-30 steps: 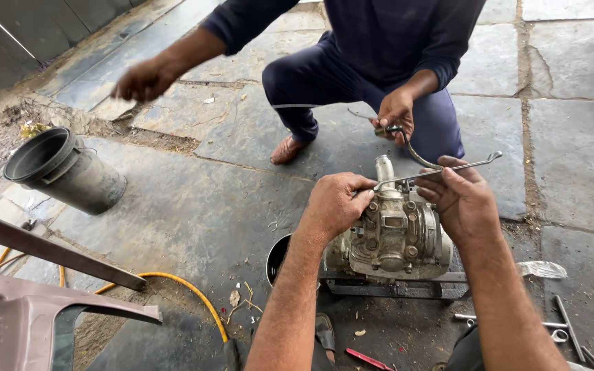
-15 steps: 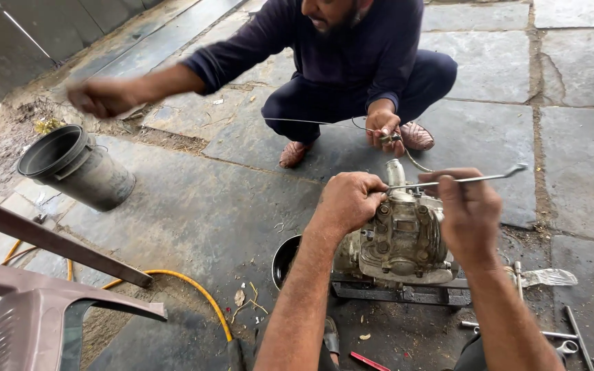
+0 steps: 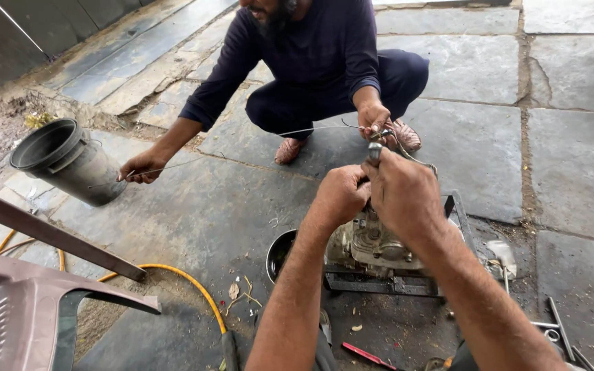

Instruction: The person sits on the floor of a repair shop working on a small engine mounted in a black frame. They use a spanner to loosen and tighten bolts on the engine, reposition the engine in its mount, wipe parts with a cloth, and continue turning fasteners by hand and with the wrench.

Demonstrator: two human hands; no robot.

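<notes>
Stone slabs form the floor (image 3: 572,158). A small engine (image 3: 379,247) sits on a metal frame beside a black bowl (image 3: 278,253). Left hand (image 3: 342,196) and right hand (image 3: 401,192) both close around a part at its top; what they grip is hidden. A crouching person's hand (image 3: 374,121) holds a thin wire (image 3: 311,130). Grip firmly and steady the engine.
</notes>
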